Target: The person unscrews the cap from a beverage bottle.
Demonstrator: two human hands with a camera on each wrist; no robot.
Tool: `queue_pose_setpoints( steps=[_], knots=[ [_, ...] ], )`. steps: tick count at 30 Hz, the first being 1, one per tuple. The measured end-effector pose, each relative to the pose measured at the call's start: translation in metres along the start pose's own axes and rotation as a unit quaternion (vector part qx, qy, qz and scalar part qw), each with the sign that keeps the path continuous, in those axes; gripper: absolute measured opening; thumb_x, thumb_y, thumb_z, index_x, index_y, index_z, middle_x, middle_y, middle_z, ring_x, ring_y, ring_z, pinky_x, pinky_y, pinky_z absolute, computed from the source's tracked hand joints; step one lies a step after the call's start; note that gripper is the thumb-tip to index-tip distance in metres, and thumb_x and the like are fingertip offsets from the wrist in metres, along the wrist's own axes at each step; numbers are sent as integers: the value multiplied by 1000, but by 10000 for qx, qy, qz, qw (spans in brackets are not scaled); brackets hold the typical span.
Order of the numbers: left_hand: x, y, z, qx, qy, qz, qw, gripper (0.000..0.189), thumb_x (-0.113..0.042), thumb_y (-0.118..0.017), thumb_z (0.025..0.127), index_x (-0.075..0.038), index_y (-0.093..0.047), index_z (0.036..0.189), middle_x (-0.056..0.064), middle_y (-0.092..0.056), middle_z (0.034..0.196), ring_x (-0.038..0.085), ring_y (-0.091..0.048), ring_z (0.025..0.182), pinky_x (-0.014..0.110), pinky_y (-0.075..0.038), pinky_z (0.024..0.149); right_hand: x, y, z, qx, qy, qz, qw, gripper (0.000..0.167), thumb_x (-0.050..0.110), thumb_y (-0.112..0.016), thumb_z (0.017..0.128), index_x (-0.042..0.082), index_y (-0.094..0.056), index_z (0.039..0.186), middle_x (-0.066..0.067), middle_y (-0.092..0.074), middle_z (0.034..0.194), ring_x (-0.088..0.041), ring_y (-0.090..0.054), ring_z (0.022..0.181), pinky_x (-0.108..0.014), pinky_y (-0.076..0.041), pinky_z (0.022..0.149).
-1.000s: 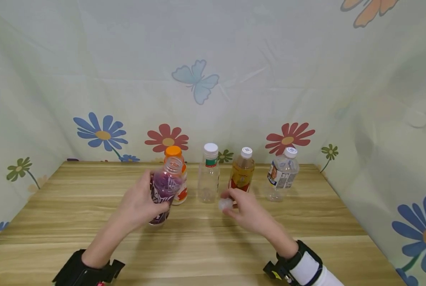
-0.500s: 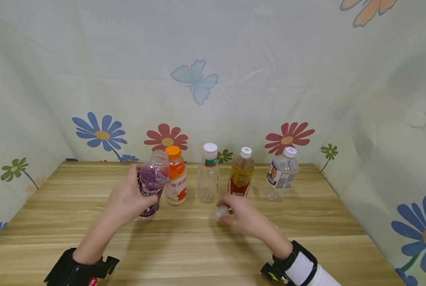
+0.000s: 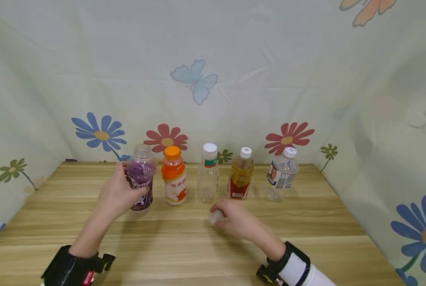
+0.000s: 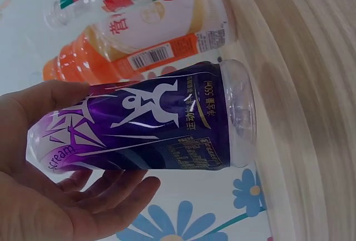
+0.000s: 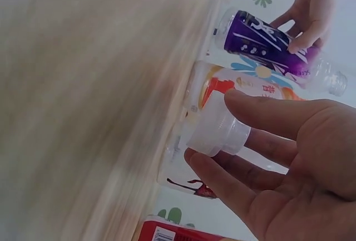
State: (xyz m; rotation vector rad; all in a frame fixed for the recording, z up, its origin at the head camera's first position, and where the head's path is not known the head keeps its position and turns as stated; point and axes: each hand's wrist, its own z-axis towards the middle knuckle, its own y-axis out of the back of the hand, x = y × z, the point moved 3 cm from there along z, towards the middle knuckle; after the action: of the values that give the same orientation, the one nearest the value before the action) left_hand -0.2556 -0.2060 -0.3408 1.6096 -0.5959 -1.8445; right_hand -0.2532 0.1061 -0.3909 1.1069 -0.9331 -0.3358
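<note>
My left hand (image 3: pixel 118 194) grips a purple-labelled sports drink bottle (image 3: pixel 141 182) around its upper body. The bottle is upright with its mouth uncapped, at the left end of a row of bottles. In the left wrist view the thumb and fingers wrap the bottle (image 4: pixel 144 121) near its shoulder. To the right and nearer the front, my right hand (image 3: pixel 239 222) pinches a translucent white bottle cap (image 3: pixel 217 217) between thumb and fingers. The right wrist view shows this cap (image 5: pixel 214 127) held sideways, low over the wooden table (image 3: pixel 184 254).
Right of the purple bottle stand an orange-capped bottle (image 3: pixel 174 176), a clear white-capped bottle (image 3: pixel 208 176), an amber tea bottle (image 3: pixel 240 174) and a clear labelled bottle (image 3: pixel 282 174). A flowered curtain (image 3: pixel 134 87) rises behind the table's back edge.
My left hand has carried the purple bottle leftward from in front of the orange-capped one, and it has gone from tilted to upright. My right hand has drifted slightly left and nearer with the cap.
</note>
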Motion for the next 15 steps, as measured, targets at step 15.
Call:
queue_pose_setpoints(
  steps=[15],
  knots=[
    [31,2,15,-303,291,-218,9989,90,-23,-80,88,11,-22,149,41,-43,139,57,-47,126,70,-38,105,3,-12,4,197,-89,-78,9997,24,2,-82,84,2,-71,106,-11,-70,106,-26,-64,99,-41,-55,85]
  ],
)
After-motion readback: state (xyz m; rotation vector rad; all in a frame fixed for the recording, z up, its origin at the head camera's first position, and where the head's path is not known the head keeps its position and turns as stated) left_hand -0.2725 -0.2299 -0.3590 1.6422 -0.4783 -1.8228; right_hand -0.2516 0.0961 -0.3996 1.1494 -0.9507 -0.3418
